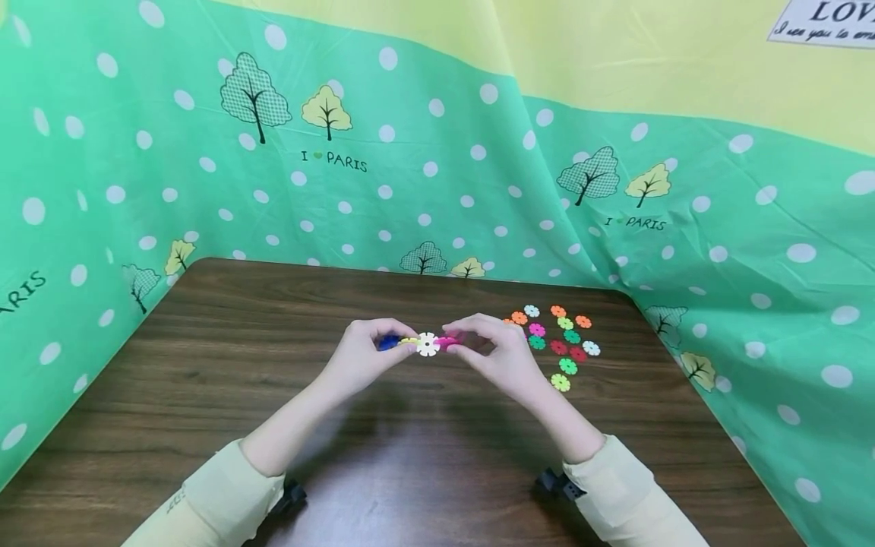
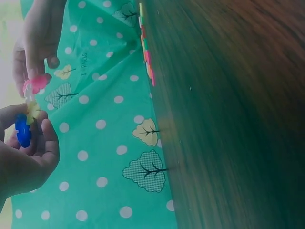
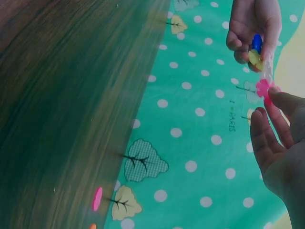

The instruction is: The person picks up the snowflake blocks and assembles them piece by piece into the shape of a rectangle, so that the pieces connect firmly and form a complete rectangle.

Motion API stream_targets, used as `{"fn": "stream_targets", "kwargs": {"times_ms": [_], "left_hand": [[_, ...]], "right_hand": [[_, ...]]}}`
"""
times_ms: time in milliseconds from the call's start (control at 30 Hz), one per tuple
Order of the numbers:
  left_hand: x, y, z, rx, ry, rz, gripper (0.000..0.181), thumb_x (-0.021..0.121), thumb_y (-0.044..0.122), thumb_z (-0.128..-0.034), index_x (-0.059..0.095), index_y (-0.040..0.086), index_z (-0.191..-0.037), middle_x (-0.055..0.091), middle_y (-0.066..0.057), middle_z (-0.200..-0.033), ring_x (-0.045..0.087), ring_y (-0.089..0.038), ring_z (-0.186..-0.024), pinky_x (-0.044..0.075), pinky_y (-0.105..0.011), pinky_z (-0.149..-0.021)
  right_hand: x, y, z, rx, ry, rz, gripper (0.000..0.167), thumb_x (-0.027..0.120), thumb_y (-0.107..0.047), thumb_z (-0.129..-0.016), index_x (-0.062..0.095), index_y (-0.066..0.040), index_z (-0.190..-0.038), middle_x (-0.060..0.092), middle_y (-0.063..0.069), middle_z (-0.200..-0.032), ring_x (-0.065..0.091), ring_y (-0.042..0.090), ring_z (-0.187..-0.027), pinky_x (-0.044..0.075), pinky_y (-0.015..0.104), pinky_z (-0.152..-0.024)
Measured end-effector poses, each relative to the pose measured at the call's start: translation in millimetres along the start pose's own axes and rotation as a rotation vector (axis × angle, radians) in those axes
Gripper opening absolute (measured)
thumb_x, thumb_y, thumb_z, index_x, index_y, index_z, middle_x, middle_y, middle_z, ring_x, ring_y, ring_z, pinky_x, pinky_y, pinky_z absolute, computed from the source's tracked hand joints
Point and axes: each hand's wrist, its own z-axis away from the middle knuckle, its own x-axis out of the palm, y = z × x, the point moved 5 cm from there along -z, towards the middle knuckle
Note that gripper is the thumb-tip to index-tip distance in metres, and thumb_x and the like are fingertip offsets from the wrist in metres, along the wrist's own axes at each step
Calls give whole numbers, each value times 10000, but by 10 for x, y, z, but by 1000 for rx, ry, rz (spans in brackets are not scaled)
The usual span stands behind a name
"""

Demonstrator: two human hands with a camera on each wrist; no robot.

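Both hands hold a short chain of flower-shaped plastic discs above the table. The left hand (image 1: 364,351) pinches its left end, where a blue disc (image 2: 23,130) and a yellow disc (image 2: 33,112) join. In the chain's middle a white disc (image 1: 428,344) faces the head camera. At the other end is a pink disc (image 3: 263,88), pinched between thumb and fingers of the right hand (image 1: 504,355). Pink and white appear to touch; how firmly they interlock cannot be seen. Fingers partly cover both end discs.
Several loose flower discs lie on the right of the brown table (image 1: 273,304), among them a yellow-green disc (image 1: 560,382), a red disc (image 1: 559,347) and an orange disc (image 1: 583,321). Behind the table hangs a green dotted cloth (image 1: 410,190).
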Motion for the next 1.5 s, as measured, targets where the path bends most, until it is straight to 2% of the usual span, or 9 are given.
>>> {"fn": "stream_targets", "kwargs": {"times_ms": [167,300,467,667,800,867,1000,1167,1500], "left_hand": [[0,-278,-56,-33,8,10,134,742,113,-811,729,68,-936,715,-77,-876,551,-159,-694,462,-220,-598],[-44,-348,-59,-31,11,10,131,759,167,-802,736,120,-922,713,-37,-871,550,-146,-693,458,-212,-591],[-101,-363,-54,-16,9,9,140,772,206,-790,738,138,-908,714,-26,-869,560,-149,-694,469,-225,-595],[-146,-384,-35,-32,6,-4,140,774,198,-788,736,139,-909,712,-30,-882,554,-157,-695,463,-215,-592],[-162,-393,-25,-34,10,-16,140,774,191,-787,735,139,-912,712,-28,-883,554,-153,-693,461,-211,-590],[-170,-391,-22,-32,16,-18,140,775,187,-785,735,139,-911,711,-27,-878,555,-150,-692,462,-210,-592],[-189,-380,-12,-36,23,-21,143,775,181,-784,734,137,-914,709,-28,-875,552,-152,-689,461,-212,-589],[-216,-418,-10,-52,26,-24,152,779,186,-781,733,139,-919,707,-34,-874,531,-154,-670,441,-208,-571],[-226,-394,-6,-65,13,-27,148,769,185,-791,730,136,-926,706,-35,-876,521,-148,-656,434,-210,-560]], "right_hand": [[-122,64,23,19,-3,68,325,805,-103,-734,715,-172,-1039,704,-58,-996,641,97,-841,535,266,-683],[-241,143,52,16,-18,121,348,814,-113,-726,709,-171,-1053,699,-45,-1011,637,95,-848,515,201,-715],[-388,301,112,38,-60,182,373,810,-160,-737,697,-181,-1091,682,-61,-1062,605,63,-967,497,197,-803],[-547,494,207,56,-154,219,435,812,-176,-733,670,-178,-1144,667,-35,-1110,565,127,-1078,450,263,-928],[-660,638,299,75,-234,242,476,819,-145,-718,657,-162,-1165,657,-35,-1138,570,164,-1086,447,280,-933],[-719,715,358,103,-277,258,490,814,-134,-724,648,-176,-1182,646,-54,-1159,563,153,-1094,467,280,-897],[-834,893,486,161,-346,277,497,804,-123,-734,642,-178,-1201,632,-58,-1198,546,154,-1140,461,315,-933],[-928,1120,664,195,-386,286,466,795,-135,-747,648,-105,-1188,652,8,-1175,577,210,-1099,488,435,-883],[-1005,1471,917,337,-453,227,368,771,-110,-770,683,-124,-1127,662,18,-1107,588,279,-1020,498,456,-814]]}}
